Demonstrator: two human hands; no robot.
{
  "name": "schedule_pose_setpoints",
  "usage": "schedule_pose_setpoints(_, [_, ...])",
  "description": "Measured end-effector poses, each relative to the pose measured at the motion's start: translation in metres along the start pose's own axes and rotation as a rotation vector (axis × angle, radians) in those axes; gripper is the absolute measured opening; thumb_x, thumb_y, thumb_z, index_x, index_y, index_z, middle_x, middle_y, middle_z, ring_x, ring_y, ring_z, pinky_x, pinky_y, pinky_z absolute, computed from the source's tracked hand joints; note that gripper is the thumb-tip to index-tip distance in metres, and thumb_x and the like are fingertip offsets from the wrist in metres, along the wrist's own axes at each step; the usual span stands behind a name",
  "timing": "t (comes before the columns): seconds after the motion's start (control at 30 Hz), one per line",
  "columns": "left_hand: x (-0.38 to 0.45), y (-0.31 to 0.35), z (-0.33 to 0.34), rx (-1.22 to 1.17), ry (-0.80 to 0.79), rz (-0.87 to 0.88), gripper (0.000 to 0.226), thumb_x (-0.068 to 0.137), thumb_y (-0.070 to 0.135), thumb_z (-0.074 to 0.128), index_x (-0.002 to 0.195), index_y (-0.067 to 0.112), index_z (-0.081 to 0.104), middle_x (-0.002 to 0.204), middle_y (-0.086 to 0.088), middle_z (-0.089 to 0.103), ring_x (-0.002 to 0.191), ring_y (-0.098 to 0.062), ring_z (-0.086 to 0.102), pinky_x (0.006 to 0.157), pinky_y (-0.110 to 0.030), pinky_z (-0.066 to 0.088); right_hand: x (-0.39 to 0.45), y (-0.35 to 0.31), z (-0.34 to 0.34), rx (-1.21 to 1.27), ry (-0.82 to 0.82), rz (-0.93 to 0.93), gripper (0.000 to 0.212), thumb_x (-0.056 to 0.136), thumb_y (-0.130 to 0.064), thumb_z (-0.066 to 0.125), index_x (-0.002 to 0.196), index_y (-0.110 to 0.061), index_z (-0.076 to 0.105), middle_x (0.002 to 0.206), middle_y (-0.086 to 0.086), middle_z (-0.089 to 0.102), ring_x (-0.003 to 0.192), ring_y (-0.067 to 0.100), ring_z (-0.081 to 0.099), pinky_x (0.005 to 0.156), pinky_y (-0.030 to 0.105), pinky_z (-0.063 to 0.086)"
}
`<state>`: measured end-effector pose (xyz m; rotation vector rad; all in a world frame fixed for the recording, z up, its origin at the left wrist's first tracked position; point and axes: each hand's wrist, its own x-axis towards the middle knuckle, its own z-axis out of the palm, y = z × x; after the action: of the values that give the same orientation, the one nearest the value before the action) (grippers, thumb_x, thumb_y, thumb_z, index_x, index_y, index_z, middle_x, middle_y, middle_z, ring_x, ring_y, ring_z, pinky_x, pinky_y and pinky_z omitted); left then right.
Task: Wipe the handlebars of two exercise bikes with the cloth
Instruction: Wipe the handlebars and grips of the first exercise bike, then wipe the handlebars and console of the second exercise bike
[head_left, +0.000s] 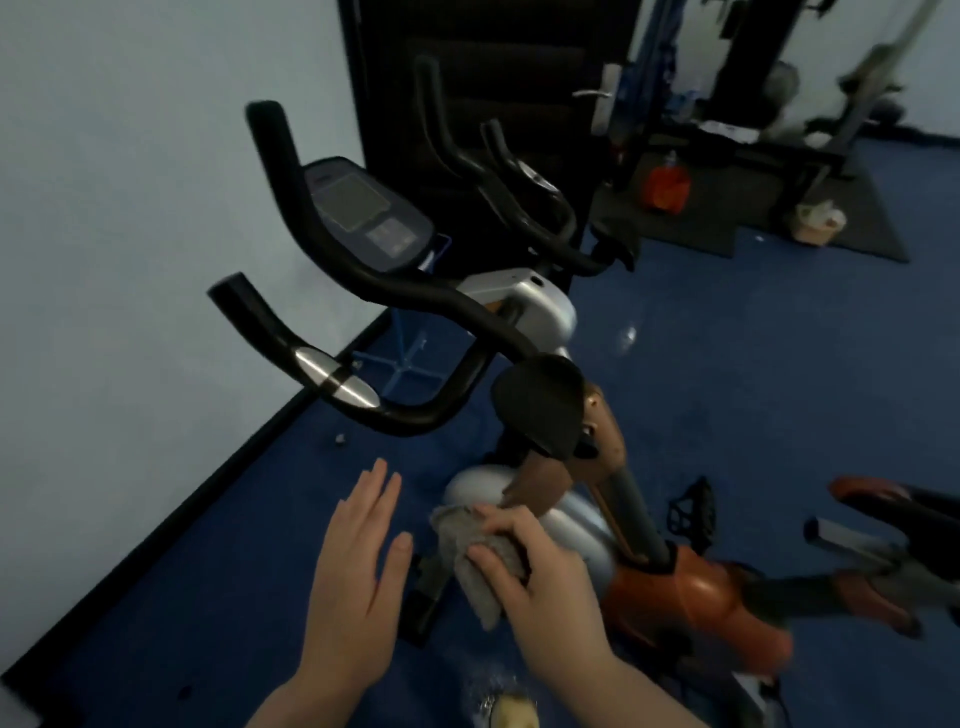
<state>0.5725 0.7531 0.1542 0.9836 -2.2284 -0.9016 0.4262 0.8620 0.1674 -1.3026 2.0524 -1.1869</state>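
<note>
Grey cloth (480, 564) sits bunched in the person's right hand (540, 582), fingers clamped over it low beside the near bike's silver-and-orange body, while the left hand (358, 582) hangs flat and empty, fingers spread. Both are well below the black handlebars (395, 306), untouched for now. A loose tail of cloth dangles, so I'd worry it snags the frame or slips free on the way up, and the second bike's bars (524, 208) get forgotten.
</note>
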Motion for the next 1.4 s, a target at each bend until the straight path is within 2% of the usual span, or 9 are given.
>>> schedule_pose_setpoints(0.1, [-0.013, -0.005, 0.016, 0.053, -0.204, 0.002, 0.051, 0.093, 0.054, 0.026, 0.142, 0.044, 0.014, 0.148, 0.039, 0.002, 0.139, 0.014, 0.002, 0.115, -0.017, 0.001, -0.036, 0.030, -0.010, -0.097, -0.033, 0.179, 0.016, 0.090, -0.041, 0.059, 0.092, -0.051, 0.047, 0.089, -0.024, 0.066, 0.085, -0.006, 0.061, 0.072, 0.016, 0.050])
schedule_pose_setpoints(0.2, [-0.024, -0.002, 0.044, 0.110, -0.422, 0.056, 0.056, 0.088, 0.062, 0.019, 0.141, 0.048, 0.012, 0.144, 0.043, -0.005, 0.135, 0.020, -0.004, 0.113, -0.015, -0.002, -0.078, 0.063, -0.024, -0.181, -0.001, 0.351, 0.012, 0.089, -0.040, 0.060, 0.091, -0.044, 0.049, 0.088, -0.018, 0.067, 0.080, 0.000, 0.062, 0.070, 0.025, 0.053])
schedule_pose_setpoints(0.4, [-0.061, 0.040, 0.127, 0.156, -0.712, 0.213, 0.052, 0.098, 0.044, 0.035, 0.148, 0.035, 0.023, 0.153, 0.024, 0.014, 0.135, 0.010, 0.007, 0.113, -0.017, 0.002, -0.181, 0.113, -0.068, -0.377, 0.089, 0.553, 0.008, 0.091, -0.038, 0.054, 0.090, -0.036, 0.047, 0.081, -0.016, 0.058, 0.072, 0.004, 0.055, 0.061, 0.027, 0.046])
schedule_pose_setpoints(0.57, [-0.097, 0.094, 0.208, 0.210, -0.928, 0.359, 0.050, 0.099, 0.041, 0.034, 0.148, 0.031, 0.026, 0.156, 0.015, 0.019, 0.143, -0.003, 0.014, 0.115, -0.020, 0.001, -0.265, 0.145, -0.119, -0.461, 0.216, 0.713, 0.010, 0.094, -0.037, 0.049, 0.091, -0.027, 0.049, 0.088, -0.010, 0.062, 0.076, 0.011, 0.058, 0.065, 0.035, 0.050])
schedule_pose_setpoints(0.7, [-0.130, 0.145, 0.279, 0.252, -1.057, 0.462, 0.051, 0.099, 0.041, 0.034, 0.148, 0.029, 0.027, 0.156, 0.013, 0.021, 0.143, -0.006, 0.016, 0.116, -0.023, 0.003, -0.327, 0.173, -0.166, -0.470, 0.302, 0.816, 0.013, 0.095, -0.039, 0.046, 0.092, -0.027, 0.050, 0.089, -0.010, 0.062, 0.077, 0.011, 0.057, 0.066, 0.033, 0.050])
schedule_pose_setpoints(0.83, [-0.168, 0.197, 0.356, 0.278, -1.124, 0.492, 0.051, 0.097, 0.040, 0.039, 0.146, 0.027, 0.032, 0.154, 0.012, 0.028, 0.141, -0.007, 0.023, 0.115, -0.023, 0.011, -0.390, 0.209, -0.224, -0.467, 0.319, 0.885, 0.017, 0.096, -0.042, 0.044, 0.095, -0.026, 0.050, 0.093, -0.011, 0.062, 0.080, 0.010, 0.058, 0.067, 0.030, 0.048])
schedule_pose_setpoints(1.1, [-0.232, 0.300, 0.483, 0.289, -1.236, 0.381, 0.050, 0.095, 0.038, 0.045, 0.142, 0.024, 0.040, 0.148, 0.007, 0.040, 0.135, -0.013, 0.038, 0.110, -0.026, 0.029, -0.502, 0.265, -0.354, -0.519, 0.358, 1.003, 0.018, 0.100, -0.035, 0.036, 0.086, -0.026, 0.042, 0.086, -0.017, 0.053, 0.073, 0.007, 0.050, 0.062, 0.024, 0.040])
schedule_pose_setpoints(1.27, [-0.230, 0.351, 0.542, 0.298, -1.246, 0.348, 0.048, 0.094, 0.038, 0.046, 0.140, 0.026, 0.041, 0.145, 0.007, 0.044, 0.131, -0.013, 0.042, 0.107, -0.027, 0.033, -0.513, 0.307, -0.406, -0.445, 0.337, 1.043, 0.019, 0.098, -0.035, 0.036, 0.090, -0.024, 0.048, 0.090, -0.012, 0.058, 0.079, 0.013, 0.055, 0.064, 0.030, 0.040])
schedule_pose_setpoints(1.4, [-0.218, 0.393, 0.609, 0.292, -1.231, 0.379, 0.047, 0.095, 0.038, 0.043, 0.141, 0.025, 0.041, 0.145, 0.007, 0.044, 0.129, -0.014, 0.044, 0.107, -0.028, 0.034, -0.492, 0.354, -0.452, -0.442, 0.220, 1.024, 0.025, 0.097, -0.029, 0.037, 0.073, -0.032, 0.031, 0.085, -0.009, 0.052, 0.072, 0.014, 0.045, 0.061, 0.029, 0.033])
